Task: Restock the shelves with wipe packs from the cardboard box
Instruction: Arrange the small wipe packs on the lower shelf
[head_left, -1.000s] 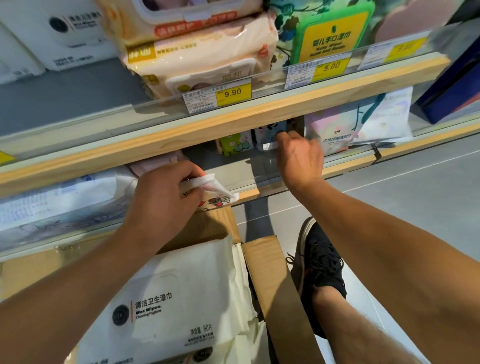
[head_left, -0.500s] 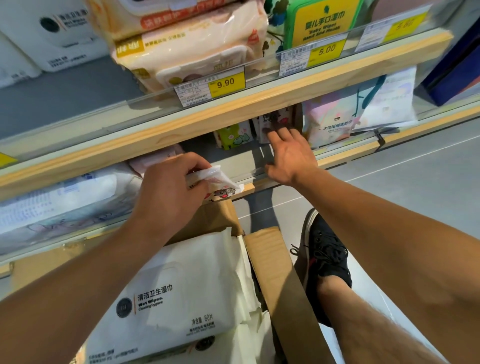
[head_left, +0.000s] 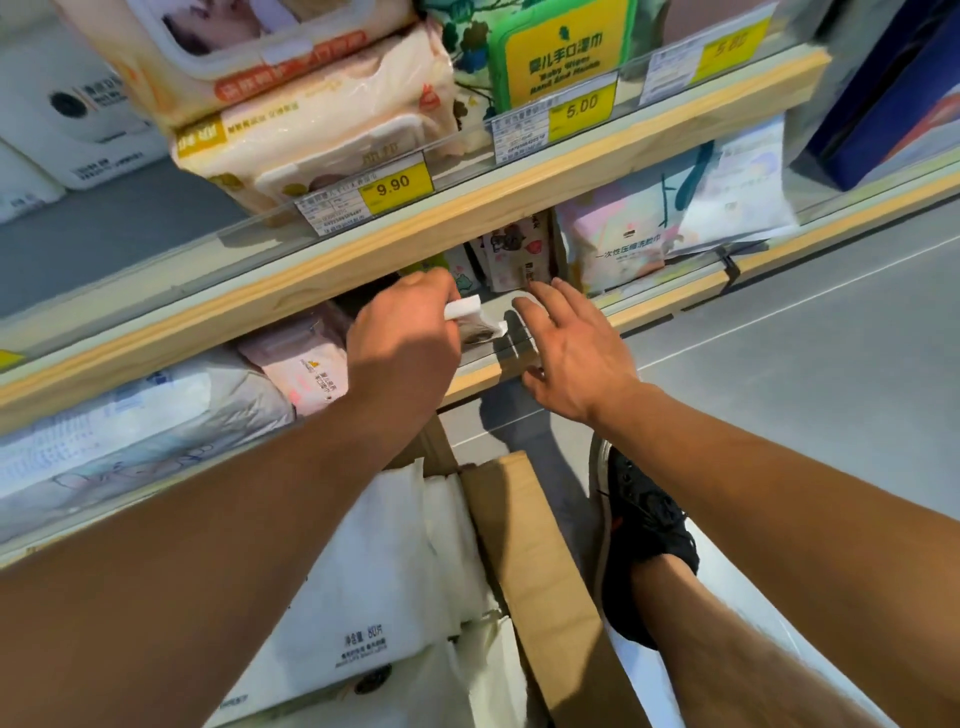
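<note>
Cardboard box (head_left: 540, 561) at the bottom, beside a black shoe (head_left: 644, 545), holds large white wipe packs (head_left: 374, 613). Above it, the left hand (head_left: 402, 343) grips a small wipe pack (head_left: 475, 319) at the lower shelf (head_left: 670, 299) edge; the right hand (head_left: 571, 353) is spread open, holding nothing, just beside it. Behind stand small printed packs (head_left: 514, 249). Farther up, the upper shelf (head_left: 467, 218) bears yellow price tags (head_left: 397, 184).

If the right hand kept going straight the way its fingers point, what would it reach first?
Most likely the small cartoon-print packs standing at the back of the lower shelf. The open right hand points at them with nothing visibly between, though depth is hard to judge.
</note>
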